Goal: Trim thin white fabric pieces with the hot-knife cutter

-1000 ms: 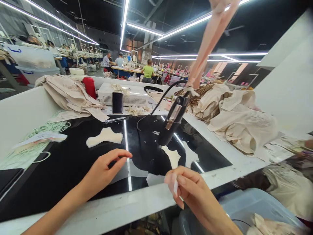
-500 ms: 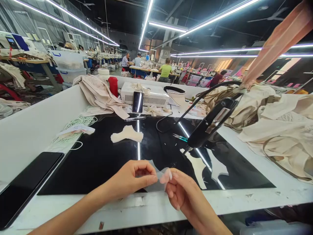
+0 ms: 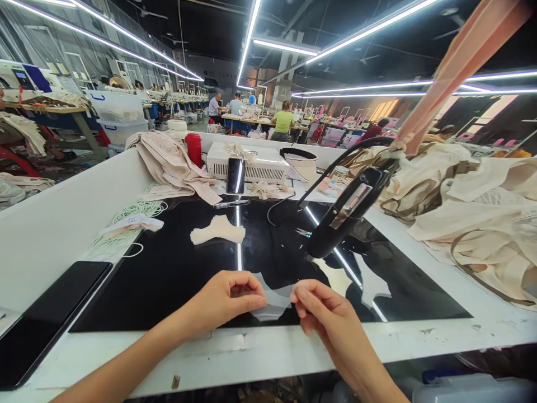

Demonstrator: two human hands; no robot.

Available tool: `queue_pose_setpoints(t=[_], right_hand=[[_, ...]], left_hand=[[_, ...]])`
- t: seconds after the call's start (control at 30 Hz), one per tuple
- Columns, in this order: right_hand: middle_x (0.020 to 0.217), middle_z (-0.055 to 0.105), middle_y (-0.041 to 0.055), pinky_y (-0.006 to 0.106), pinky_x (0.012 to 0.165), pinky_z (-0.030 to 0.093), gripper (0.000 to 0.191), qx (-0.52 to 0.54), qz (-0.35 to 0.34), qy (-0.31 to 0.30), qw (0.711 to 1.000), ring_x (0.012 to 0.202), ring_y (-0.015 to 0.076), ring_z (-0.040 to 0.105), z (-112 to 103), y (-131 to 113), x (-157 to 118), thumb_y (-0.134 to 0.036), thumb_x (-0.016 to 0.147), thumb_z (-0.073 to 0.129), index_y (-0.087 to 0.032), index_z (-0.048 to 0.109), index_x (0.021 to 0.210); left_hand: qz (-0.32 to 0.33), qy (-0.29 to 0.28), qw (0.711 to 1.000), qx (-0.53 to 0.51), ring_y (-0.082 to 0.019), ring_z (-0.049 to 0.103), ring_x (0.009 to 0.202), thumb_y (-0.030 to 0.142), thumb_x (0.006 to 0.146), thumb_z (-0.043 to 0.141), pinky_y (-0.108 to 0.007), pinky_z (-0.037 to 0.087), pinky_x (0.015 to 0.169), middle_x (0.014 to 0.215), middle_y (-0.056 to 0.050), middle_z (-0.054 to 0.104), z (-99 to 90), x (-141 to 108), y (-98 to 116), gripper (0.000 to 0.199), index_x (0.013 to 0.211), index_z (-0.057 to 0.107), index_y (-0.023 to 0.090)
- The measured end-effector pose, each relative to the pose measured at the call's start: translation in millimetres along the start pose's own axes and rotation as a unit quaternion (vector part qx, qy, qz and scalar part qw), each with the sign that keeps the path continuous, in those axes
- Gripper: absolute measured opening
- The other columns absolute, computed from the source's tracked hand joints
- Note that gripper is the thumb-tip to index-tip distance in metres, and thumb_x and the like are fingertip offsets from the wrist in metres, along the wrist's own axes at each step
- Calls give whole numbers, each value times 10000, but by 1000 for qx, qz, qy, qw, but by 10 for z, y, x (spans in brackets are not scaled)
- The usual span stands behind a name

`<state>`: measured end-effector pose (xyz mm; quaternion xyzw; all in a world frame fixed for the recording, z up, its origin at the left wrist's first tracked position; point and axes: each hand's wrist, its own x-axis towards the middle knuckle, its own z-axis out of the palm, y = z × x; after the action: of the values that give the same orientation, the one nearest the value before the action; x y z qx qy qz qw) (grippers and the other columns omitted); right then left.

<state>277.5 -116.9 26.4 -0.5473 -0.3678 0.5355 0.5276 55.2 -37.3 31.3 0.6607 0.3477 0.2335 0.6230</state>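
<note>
A thin, translucent sheet piece point(image 3: 274, 299) spans the gap between my hands, low over the front of the black work surface point(image 3: 168, 296). My left hand point(image 3: 235, 296) pinches its left side between thumb and fingers. At the right end, the fingertips of my right hand point(image 3: 325, 310) are closed on the sheet's edge. Beyond my right hand hangs a black handheld tool point(image 3: 342, 215) with a cable, tied to a pink cloth strip point(image 3: 453, 73). A cream shaped piece point(image 3: 335, 276) and a whitish one point(image 3: 371, 282) lie below it. Another cream piece point(image 3: 218, 229) lies farther left.
Small thread snips point(image 3: 302, 232) lie beside the tool. A large black phone point(image 3: 54, 319) rests at left, near pale green cord point(image 3: 138, 210). Behind stand a smaller phone point(image 3: 236, 175), a white vented box point(image 3: 251, 162) and a red container point(image 3: 193, 149). Beige garments point(image 3: 490, 224) are heaped at right.
My right hand has moved slightly right, away from my left, and the sheet is drawn out flatter between them. The hanging tool has swung left and now covers part of the cream piece.
</note>
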Motion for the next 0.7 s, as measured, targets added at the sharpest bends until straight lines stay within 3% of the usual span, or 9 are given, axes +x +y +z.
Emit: queue_pose_setpoints(t=[0.13, 0.27, 0.53, 0.7], right_hand=[[714, 649, 34, 257, 482, 415, 421, -22, -49, 83, 995, 558, 110, 482, -114, -3, 21, -605, 732, 874, -196, 778, 769], [660, 637, 31, 270, 472, 417, 471, -18, -38, 110, 993, 521, 109, 472, -131, -49, -1, -641, 663, 897, -194, 766, 733], [667, 636, 22, 230, 443, 413, 492, 28, 2, 97, 995, 527, 93, 444, -113, 57, -9, -649, 640, 910, -195, 725, 684], [620, 591, -4, 203, 444, 368, 489, 67, 54, 53, 995, 495, 63, 417, -97, 74, -44, -613, 665, 920, -179, 694, 666]], left_hand=[[-23, 52, 998, -30, -130, 497, 672, 445, 786, 799, -253, 405, 643, 731, 17, 591, -49, 27, 7, 284, 822, 700, 181], [-17, 86, 993, -83, -140, 569, 709, 514, 767, 829, -294, 496, 744, 783, 8, 616, -82, 38, 11, 366, 789, 673, 183], [-43, 86, 985, -142, -101, 513, 610, 560, 750, 858, -241, 457, 639, 641, 47, 554, -74, 44, -36, 465, 726, 590, 181], [-63, 87, 980, -168, -76, 491, 560, 604, 756, 846, -222, 417, 595, 639, 49, 547, -71, 53, -42, 520, 703, 560, 173]])
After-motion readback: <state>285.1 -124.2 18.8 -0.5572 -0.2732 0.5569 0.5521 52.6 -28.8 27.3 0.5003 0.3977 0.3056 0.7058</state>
